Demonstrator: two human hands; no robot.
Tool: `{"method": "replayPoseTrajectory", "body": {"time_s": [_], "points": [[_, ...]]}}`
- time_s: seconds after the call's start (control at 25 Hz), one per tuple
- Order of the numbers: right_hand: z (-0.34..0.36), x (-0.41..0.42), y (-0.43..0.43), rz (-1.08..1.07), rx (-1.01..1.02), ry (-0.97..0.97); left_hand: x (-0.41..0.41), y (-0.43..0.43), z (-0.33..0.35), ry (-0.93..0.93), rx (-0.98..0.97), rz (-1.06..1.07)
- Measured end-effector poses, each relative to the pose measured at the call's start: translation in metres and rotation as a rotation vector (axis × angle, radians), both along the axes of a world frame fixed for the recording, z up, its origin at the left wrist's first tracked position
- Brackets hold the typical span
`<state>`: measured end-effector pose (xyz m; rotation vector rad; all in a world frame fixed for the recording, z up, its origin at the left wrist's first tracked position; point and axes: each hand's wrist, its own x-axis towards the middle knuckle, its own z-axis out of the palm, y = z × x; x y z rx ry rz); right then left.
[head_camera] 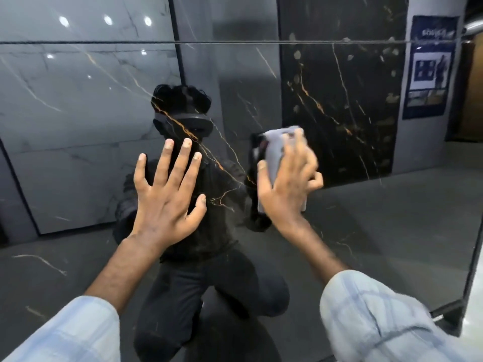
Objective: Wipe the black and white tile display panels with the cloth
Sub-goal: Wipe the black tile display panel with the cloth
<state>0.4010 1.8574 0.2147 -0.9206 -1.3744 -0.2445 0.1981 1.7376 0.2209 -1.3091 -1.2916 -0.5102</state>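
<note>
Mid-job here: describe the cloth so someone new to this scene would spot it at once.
Start from the glossy black tile panel with gold veins that fills the view. Right of its centre, the right hand grips a crumpled pale grey cloth against it. It is the only soft, light thing on the dark surface; the left hand beside it is spread open and bare.

No wording can be read. A blue poster [428,66], reflected in the glossy black tile panel [339,231] at far right, carries a pale headline across its top and a white picture block below, both reversed and too blurred to read.
</note>
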Motion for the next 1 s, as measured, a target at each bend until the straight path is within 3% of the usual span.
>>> {"method": "replayPoseTrajectory", "body": {"time_s": [0.08, 0.12, 0.16, 0.28, 0.32, 0.36, 0.44, 0.48, 0.52, 0.56, 0.64, 0.68, 0.72, 0.84, 0.88, 0.92, 1.0], "points": [[-0.001, 0.014, 0.011, -0.019, 0.397, -0.530, 0.001, 0.000, 0.001, 0.002, 0.008, -0.013], [0.009, 0.027, 0.019, -0.018, 0.476, -0.604, 0.002, 0.000, 0.002, 0.002, 0.012, -0.016], [0.019, 0.034, 0.026, -0.028, 0.437, -0.527, 0.003, 0.000, 0.002, -0.003, 0.013, -0.020], [0.051, 0.028, 0.027, 0.016, -0.058, 0.173, 0.006, 0.001, 0.001, -0.034, -0.001, -0.041], [0.055, 0.018, 0.018, -0.029, -0.086, 0.190, 0.008, -0.001, 0.001, -0.054, -0.015, -0.064], [0.055, 0.008, 0.011, -0.063, 0.014, 0.056, 0.010, -0.004, 0.003, -0.078, -0.031, -0.101], [0.046, 0.000, 0.007, -0.040, 0.421, -0.462, 0.012, -0.013, 0.014, -0.091, -0.024, -0.163], [0.053, 0.007, 0.010, -0.023, 0.560, -0.619, 0.013, -0.017, 0.024, -0.074, 0.006, -0.165], [0.064, 0.015, 0.015, -0.018, 0.594, -0.641, 0.015, -0.020, 0.037, -0.063, 0.048, -0.154], [0.077, 0.020, 0.021, -0.020, 0.521, -0.532, 0.016, -0.022, 0.050, -0.075, 0.078, -0.142], [0.103, 0.024, 0.021, 0.027, 0.168, -0.078, 0.015, -0.018, 0.072, -0.143, 0.072, -0.121], [0.110, 0.018, 0.015, 0.024, 0.054, 0.056, 0.012, -0.014, 0.078, -0.164, 0.046, -0.090], [0.112, 0.011, 0.008, 0.009, 0.050, 0.050, 0.010, -0.010, 0.080, -0.158, 0.022, -0.041], [0.095, 0.001, 0.008, 0.000, 0.479, -0.454, 0.003, 0.001, 0.072, -0.074, 0.009, 0.097], [0.099, 0.010, 0.015, 0.002, 0.558, -0.525, 0.002, 0.002, 0.071, -0.063, 0.016, 0.106], [0.106, 0.019, 0.024, 0.001, 0.530, -0.474, 0.002, 0.002, 0.070, -0.064, 0.019, 0.102], [0.125, 0.033, 0.031, 0.027, 0.258, -0.099, 0.003, 0.001, 0.071, -0.068, 0.017, 0.096]]}}
